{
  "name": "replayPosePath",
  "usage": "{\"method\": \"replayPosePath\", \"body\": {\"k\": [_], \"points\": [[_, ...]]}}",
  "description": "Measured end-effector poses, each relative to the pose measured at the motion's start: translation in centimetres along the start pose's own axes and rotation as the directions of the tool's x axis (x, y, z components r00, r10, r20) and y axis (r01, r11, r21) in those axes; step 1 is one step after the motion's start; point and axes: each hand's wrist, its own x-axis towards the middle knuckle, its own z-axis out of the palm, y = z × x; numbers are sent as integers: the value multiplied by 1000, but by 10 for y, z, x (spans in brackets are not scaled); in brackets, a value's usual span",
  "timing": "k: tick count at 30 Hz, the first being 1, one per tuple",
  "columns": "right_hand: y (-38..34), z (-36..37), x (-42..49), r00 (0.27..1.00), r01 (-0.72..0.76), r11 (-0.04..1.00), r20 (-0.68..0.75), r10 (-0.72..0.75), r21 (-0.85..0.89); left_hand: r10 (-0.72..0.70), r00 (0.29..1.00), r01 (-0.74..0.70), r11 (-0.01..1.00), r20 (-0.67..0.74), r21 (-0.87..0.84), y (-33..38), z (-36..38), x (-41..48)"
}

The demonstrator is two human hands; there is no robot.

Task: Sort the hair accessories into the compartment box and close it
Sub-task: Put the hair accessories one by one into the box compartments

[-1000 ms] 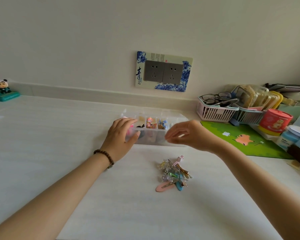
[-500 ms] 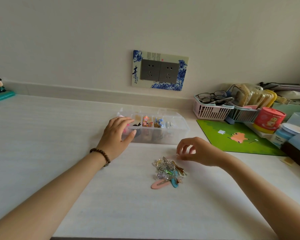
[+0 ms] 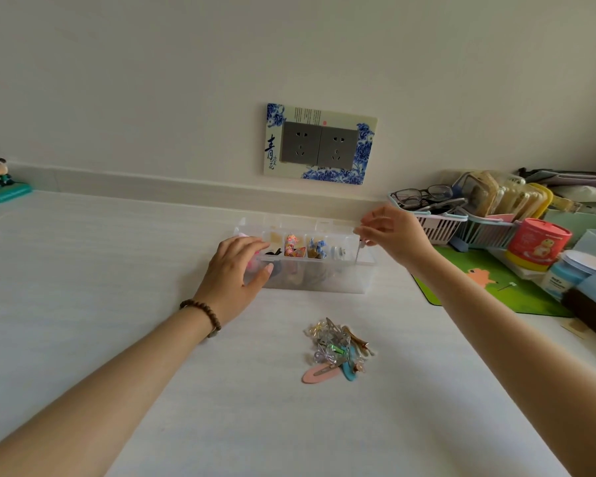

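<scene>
Clear plastic compartment box (image 3: 324,284): left hand (image 3: 231,280) grips its left end; right hand (image 3: 393,235) fingers (image 3: 367,231) pinch a thin clip (image 3: 358,251) above its right end; clip pile (image 3: 338,349) lies before it on table (image 3: 117,270).

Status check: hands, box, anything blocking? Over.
Left hand grips compartment box, left end. Right hand pinches a thin hair clip over the rightmost compartment. Clip pile unsorted, box open, nothing blocking.
</scene>
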Motion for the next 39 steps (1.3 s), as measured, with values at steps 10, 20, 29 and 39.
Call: {"method": "replayPosePath", "body": {"k": [10, 20, 29, 39], "points": [[1, 29, 31, 991, 35, 983, 134, -11, -181, 2, 1000, -2, 1000, -7, -3, 0, 1, 1], [0, 21, 14, 984, 144, 973, 126, -123, -178, -1, 1000, 1, 1000, -1, -5, 1, 0, 0], [3, 18, -68, 850, 169, 942, 527, 10, -290, 8, 1000, -8, 1000, -5, 6, -1, 2, 0], [19, 42, -74, 864, 180, 897, 500, 52, -404, 23, 1000, -23, 1000, -9, 5, -2, 0, 0]]}}
